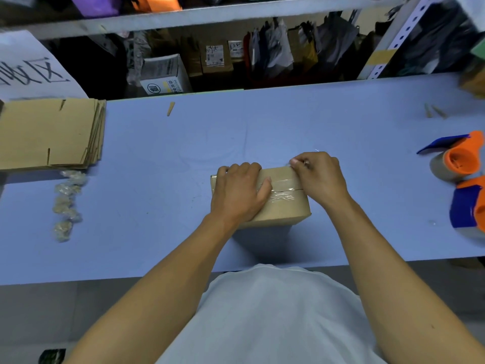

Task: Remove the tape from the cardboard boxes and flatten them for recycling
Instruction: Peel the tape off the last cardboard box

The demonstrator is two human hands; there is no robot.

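on the blue desk (157,206) sits a taped cardboard box (282,208). the left hand (237,194) presses flat on its top; the right hand (319,177) seems to pinch clear tape (283,197) at the far edge. flattened boxes (49,134) lie far left.
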